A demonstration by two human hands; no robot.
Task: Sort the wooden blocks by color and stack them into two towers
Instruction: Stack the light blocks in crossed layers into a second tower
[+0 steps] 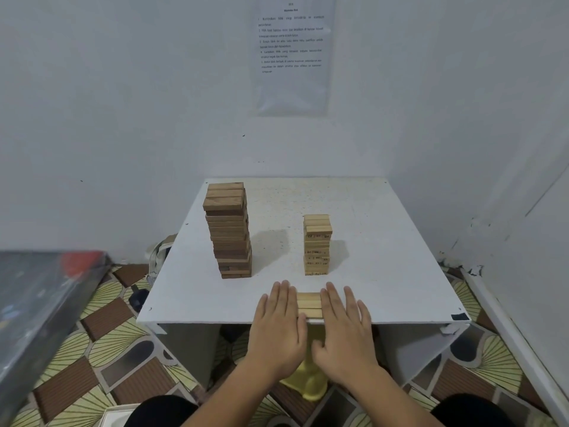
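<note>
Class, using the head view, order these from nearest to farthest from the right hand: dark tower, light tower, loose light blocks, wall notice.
1. loose light blocks, against the right hand
2. light tower, just ahead
3. dark tower, ahead and to the left
4. wall notice, on the far wall

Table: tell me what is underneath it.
Under the table, a yellow thing shows between the wrists, dark shadow beside it. The left hand and right hand cover part of it; the table itself hides everything farther back. What it is, I cannot tell.
</note>
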